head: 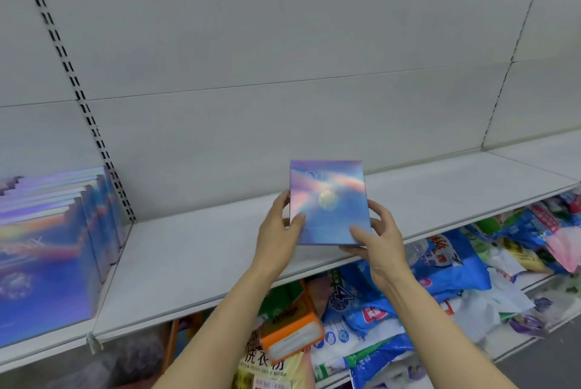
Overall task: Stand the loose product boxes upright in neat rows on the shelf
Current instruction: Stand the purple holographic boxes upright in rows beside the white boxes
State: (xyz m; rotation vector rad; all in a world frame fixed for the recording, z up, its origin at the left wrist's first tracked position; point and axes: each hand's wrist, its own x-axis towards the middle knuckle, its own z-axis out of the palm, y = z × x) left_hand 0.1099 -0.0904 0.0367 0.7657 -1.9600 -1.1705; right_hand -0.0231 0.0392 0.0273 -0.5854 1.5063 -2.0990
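Item: holographic product box, flat, rigid card, seemingly light, glossy and likely slippery. Left hand is pinching its left edge, thumb lying on the front; right hand is cupping the lower right corner. Box is standing upright between them over the shelf. Edges are offering the best hold.

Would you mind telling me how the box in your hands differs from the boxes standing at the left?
The held box is alone and gripped by both hands, left and right; the row of boxes stands packed together, untouched. Both show the same iridescent blue-purple cover.
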